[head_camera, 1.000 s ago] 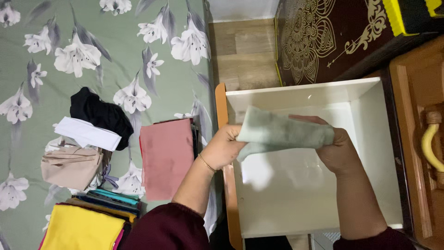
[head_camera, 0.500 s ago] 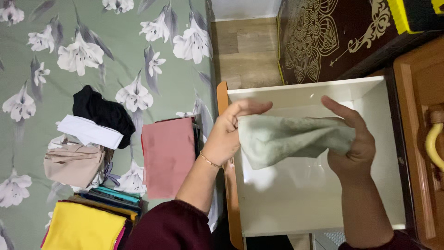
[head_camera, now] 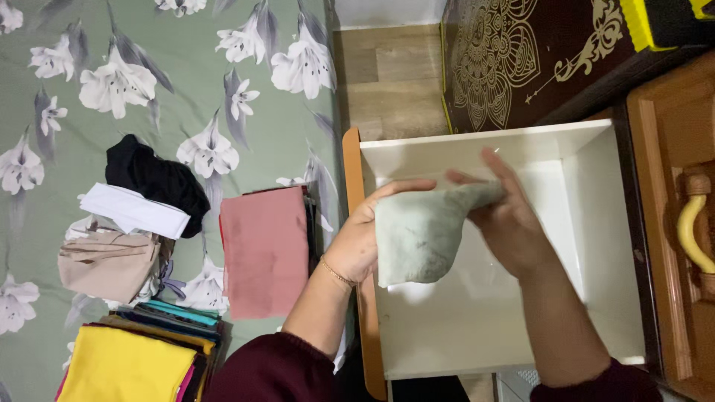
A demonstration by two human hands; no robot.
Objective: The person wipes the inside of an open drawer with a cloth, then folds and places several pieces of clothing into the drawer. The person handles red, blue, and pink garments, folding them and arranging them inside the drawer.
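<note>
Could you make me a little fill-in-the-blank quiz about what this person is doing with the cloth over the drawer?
1. Both hands, the left hand and the right hand, hold a pale ____ cloth.
2. The cloth hangs over an open white ____.
3. The flat folded piece on the bedsheet, nearest the left hand, is ____.
4. The left wrist wears a thin ____.

Missing words: green; drawer; pink; bracelet

Pale green cloth (head_camera: 417, 238), bunched, hanging above open white drawer (head_camera: 596, 246).
</note>
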